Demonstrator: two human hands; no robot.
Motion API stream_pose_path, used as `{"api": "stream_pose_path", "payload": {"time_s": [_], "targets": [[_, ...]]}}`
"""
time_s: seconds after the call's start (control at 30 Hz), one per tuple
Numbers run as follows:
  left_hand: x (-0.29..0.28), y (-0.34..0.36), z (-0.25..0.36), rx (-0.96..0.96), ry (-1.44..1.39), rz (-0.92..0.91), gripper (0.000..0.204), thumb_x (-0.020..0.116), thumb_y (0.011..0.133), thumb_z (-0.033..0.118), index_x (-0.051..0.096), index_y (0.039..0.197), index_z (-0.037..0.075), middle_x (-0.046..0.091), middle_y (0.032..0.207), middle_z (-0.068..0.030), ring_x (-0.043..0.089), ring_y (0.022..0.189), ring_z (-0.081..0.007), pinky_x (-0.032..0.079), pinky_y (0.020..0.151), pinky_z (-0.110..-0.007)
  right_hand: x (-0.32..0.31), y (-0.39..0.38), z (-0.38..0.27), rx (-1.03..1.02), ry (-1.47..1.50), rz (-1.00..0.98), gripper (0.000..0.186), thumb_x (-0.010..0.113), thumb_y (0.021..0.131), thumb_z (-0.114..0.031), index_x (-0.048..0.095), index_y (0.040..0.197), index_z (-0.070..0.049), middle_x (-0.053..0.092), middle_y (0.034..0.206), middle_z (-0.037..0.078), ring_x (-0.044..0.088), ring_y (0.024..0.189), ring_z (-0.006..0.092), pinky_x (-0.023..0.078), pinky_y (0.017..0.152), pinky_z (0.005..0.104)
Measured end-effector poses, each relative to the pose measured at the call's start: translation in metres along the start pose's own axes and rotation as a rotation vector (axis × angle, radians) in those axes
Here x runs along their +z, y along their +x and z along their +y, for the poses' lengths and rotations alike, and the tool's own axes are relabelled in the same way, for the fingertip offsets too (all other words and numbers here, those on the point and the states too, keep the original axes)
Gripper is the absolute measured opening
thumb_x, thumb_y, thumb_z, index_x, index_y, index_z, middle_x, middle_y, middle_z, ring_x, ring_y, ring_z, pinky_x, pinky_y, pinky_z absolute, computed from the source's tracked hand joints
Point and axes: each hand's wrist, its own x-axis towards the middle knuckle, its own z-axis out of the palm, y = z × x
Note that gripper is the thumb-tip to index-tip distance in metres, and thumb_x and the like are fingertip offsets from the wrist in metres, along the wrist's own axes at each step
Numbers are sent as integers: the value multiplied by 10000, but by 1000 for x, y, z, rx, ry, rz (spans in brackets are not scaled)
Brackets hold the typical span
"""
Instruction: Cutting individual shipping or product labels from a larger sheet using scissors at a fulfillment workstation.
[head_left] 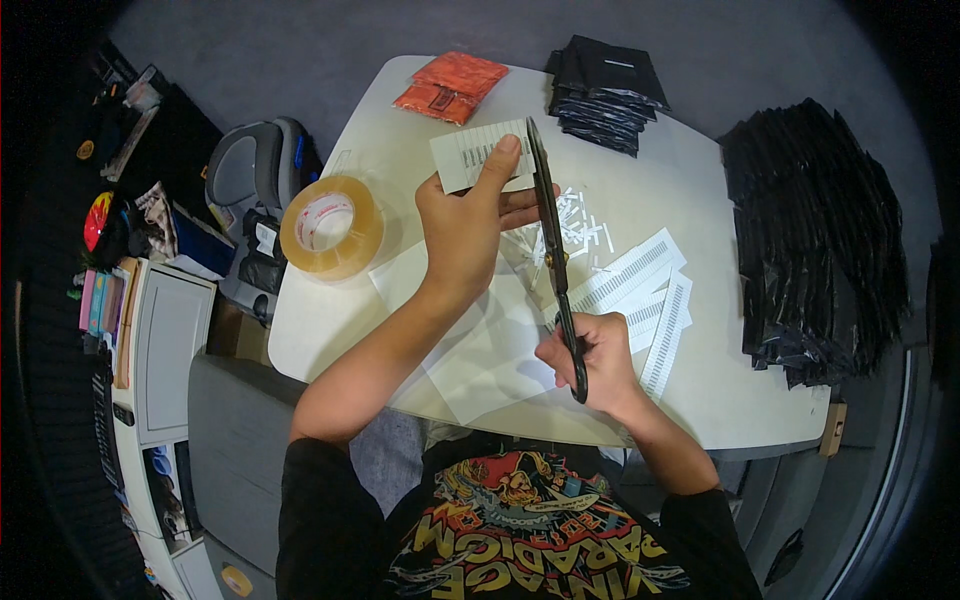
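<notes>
My left hand [465, 220] grips a small printed paper sheet [459, 148] near the table's middle, thumb over its face. My right hand [598, 362] is closed round the handles of long black scissors [551, 235], whose blades lie along the sheet's right edge. Beneath and right of the scissors are many small white paper snippets [580, 215] and several printed label strips [640, 282]. Plain white sheets [460, 375] lie under my forearms and hands.
The white table [350, 120] holds a tape roll [298, 250] at left, orange packets [448, 85] at back, a black pouch stack [605, 85] and a larger black pile [815, 240] at right. A grey chair back [235, 450] and white cabinet [175, 340] stand left.
</notes>
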Motion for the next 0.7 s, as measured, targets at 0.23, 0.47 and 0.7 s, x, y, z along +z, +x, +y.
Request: {"api": "stream_pose_path", "payload": {"time_s": [0.23, 0.47, 0.7], "targets": [[-3, 1, -1, -29, 7, 12, 381, 635, 989, 282, 625, 1116, -77, 717, 1033, -188, 751, 781, -287, 632, 617, -325, -2, 1, 8, -71, 75, -96, 396, 840, 789, -260, 563, 645, -15, 421, 469, 13, 389, 459, 77, 308, 440, 274], [-4, 2, 0, -19, 36, -16, 402, 625, 997, 302, 619, 1117, -82, 713, 1049, -199, 752, 795, -296, 633, 617, -324, -3, 2, 10, -93, 17, -77, 418, 839, 786, -279, 549, 631, -21, 414, 468, 28, 383, 452, 100, 322, 441, 294], [-2, 2, 2, -6, 43, -52, 412, 609, 1008, 316, 616, 1120, -80, 710, 1088, -211, 751, 827, -290, 631, 619, -322, -8, 4, 8, -74, 15, -89, 431, 841, 783, -300, 551, 629, -20, 417, 466, 40, 389, 445, 114, 331, 441, 302]]}}
